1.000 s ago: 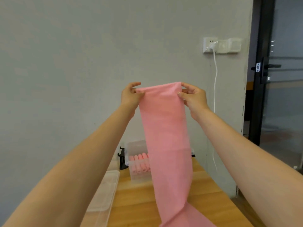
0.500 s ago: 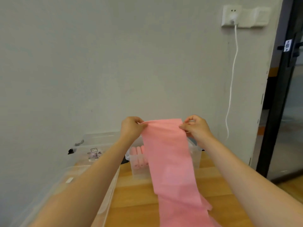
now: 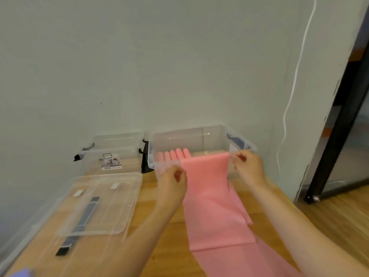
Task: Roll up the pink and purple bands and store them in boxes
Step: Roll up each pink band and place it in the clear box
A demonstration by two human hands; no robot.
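A long pink band point(image 3: 209, 188) stretches from in front of the right clear box point(image 3: 242, 144) down over the wooden table toward me. My left hand point(image 3: 172, 183) pinches its top left corner and my right hand point(image 3: 248, 166) pinches its top right corner. Several rolled pink bands point(image 3: 173, 154) lie side by side inside that box at its left end. A bit of purple point(image 3: 21, 273) shows at the bottom left corner; I cannot tell what it is.
A second clear box point(image 3: 117, 148) with a label stands against the wall to the left. Clear lids point(image 3: 99, 204) lie stacked on the table's left side. A white cable point(image 3: 295, 80) hangs down the wall, and a black door frame point(image 3: 337, 120) stands at right.
Both hands have come down with the band's top edge, from high in front of the wall to just before the right box. The view has tilted down to the table.
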